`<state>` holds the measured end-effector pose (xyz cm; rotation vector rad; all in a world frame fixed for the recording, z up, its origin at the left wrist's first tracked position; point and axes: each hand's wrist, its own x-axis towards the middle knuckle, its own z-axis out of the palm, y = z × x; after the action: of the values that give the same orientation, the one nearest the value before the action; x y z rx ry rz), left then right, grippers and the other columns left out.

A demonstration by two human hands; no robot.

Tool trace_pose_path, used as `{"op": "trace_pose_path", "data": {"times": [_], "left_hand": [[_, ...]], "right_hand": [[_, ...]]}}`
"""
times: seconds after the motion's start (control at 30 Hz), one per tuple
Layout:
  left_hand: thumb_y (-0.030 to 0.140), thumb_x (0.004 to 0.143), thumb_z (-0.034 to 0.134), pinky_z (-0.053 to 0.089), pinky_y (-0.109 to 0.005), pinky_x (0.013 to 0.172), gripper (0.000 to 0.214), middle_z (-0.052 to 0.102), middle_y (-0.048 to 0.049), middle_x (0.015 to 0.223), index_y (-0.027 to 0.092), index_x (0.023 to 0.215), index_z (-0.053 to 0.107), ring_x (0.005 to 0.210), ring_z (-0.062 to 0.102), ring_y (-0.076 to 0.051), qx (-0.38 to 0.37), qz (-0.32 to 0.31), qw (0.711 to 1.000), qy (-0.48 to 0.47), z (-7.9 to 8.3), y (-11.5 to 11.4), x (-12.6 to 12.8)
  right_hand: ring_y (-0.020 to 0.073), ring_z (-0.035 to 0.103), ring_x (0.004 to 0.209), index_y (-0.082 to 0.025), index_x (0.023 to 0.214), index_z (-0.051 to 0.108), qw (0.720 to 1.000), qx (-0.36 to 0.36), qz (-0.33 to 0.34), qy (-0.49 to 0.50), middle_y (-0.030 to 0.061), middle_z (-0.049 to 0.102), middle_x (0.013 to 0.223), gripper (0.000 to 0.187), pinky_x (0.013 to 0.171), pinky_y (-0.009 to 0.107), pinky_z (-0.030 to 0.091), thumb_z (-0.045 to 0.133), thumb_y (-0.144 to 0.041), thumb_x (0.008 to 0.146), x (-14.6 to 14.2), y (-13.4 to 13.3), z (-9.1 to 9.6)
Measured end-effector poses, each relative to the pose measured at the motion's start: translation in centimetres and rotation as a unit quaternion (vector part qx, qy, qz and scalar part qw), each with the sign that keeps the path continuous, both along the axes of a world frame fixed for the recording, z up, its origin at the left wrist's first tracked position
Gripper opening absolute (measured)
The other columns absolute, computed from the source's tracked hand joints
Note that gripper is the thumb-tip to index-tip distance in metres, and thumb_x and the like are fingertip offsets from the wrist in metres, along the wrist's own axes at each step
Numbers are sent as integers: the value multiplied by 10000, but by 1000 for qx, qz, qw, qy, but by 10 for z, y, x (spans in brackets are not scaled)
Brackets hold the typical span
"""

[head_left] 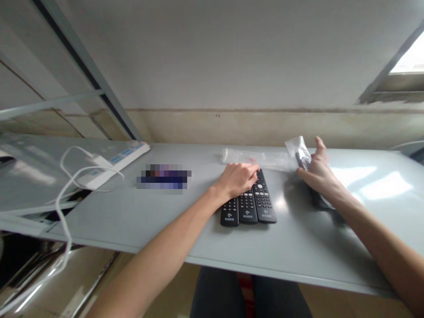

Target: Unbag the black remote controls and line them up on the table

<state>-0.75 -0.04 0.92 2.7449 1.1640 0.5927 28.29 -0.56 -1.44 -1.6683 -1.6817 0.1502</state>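
Note:
Three black remote controls lie side by side on the grey table, their lower ends pointing toward me. Over their upper halves rests my left hand, its fingers curled down at the top of the right-hand remote. To the right, another dark remote control lies at a slant, with a clear plastic bag around its far end. My right hand is over this bagged remote, thumb and fingers spread apart. The hand and wrist hide much of that remote.
Behind the remotes, flattened clear plastic bags lie near the wall. A pixelated dark-blue item is on the left part of the table. Farther left stand a white power strip with a white cable and a metal frame post.

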Motion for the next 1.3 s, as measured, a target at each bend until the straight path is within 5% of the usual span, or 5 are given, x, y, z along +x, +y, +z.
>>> {"op": "trace_pose_path", "data": {"times": [0.3, 0.43, 0.57, 1.07, 1.3], "left_hand": [[216, 1006, 462, 505, -340, 776, 304, 795, -110, 1020, 178, 1087, 752, 899, 744, -237, 4, 12, 1000, -4, 0, -1, 1], [225, 1013, 444, 506, -356, 760, 314, 797, -98, 998, 192, 1066, 752, 871, 748, -246, 1, 35, 999, -5, 2, -2, 2], [212, 992, 459, 517, -363, 769, 297, 794, -90, 966, 198, 1023, 754, 872, 747, -250, -6, 49, 999, -1, 3, 0, 1], [199, 980, 464, 489, -354, 760, 298, 804, -73, 968, 198, 972, 762, 868, 744, -240, 2, 45, 999, -7, 3, 1, 2], [208, 992, 470, 510, -347, 772, 284, 799, -83, 975, 197, 996, 754, 883, 741, -233, -4, 42, 999, -1, 3, 0, 2]], "right_hand": [[488, 395, 1499, -123, 1633, 383, 991, 43, 5, -128, 270, 399, 1599, 813, 1144, 684, 417, 509, -141, 830, -36, -21, 19], [290, 723, 1087, -256, 1374, 644, 978, 47, 194, -60, 122, 694, 1255, 395, 973, 495, 599, 483, -255, 1013, -67, -38, 25], [290, 674, 1229, -258, 1386, 634, 949, 11, 311, -51, 119, 659, 1359, 359, 1068, 490, 567, 545, -351, 1051, -89, -49, 19], [359, 148, 1638, -228, 1655, 404, 974, -28, 154, -163, 146, 325, 1735, 602, 1277, 616, 307, 300, -484, 1120, -61, -30, -5], [364, 319, 1591, -183, 1570, 537, 965, -40, 169, -199, 172, 480, 1641, 622, 1240, 622, 385, 282, -522, 1115, -52, -21, -23]]}}
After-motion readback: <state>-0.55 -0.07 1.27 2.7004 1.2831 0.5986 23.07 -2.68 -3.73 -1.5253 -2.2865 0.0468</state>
